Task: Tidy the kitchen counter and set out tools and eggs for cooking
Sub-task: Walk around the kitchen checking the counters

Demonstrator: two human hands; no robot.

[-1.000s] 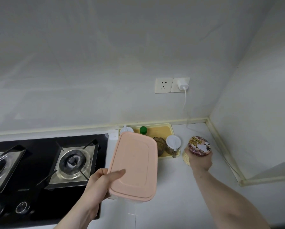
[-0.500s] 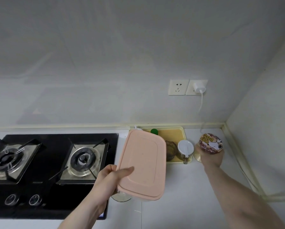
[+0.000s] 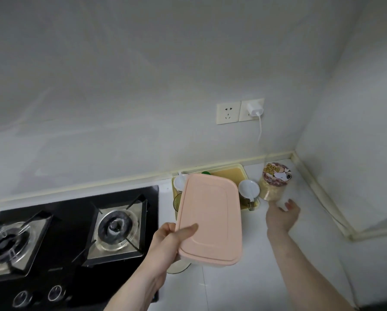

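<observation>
Pink box (image 3: pixel 210 217) is up in the air over the white tabletop (image 3: pixel 244 277), and the left hand (image 3: pixel 170 241) grips its near corner, thumb on the lid. Next to it sits the black gas stove (image 3: pixel 71 239). Farther right, the right hand (image 3: pixel 282 215) is open, holding nothing, just in front of the jar (image 3: pixel 274 182) with a cartoon dog lid. Behind the box is a yellow tray (image 3: pixel 235 172).

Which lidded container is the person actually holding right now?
The pink-lidded box, gripped by the left hand above the counter. The cartoon-lidded jar stands free in the corner; the right hand is open beside it.
</observation>
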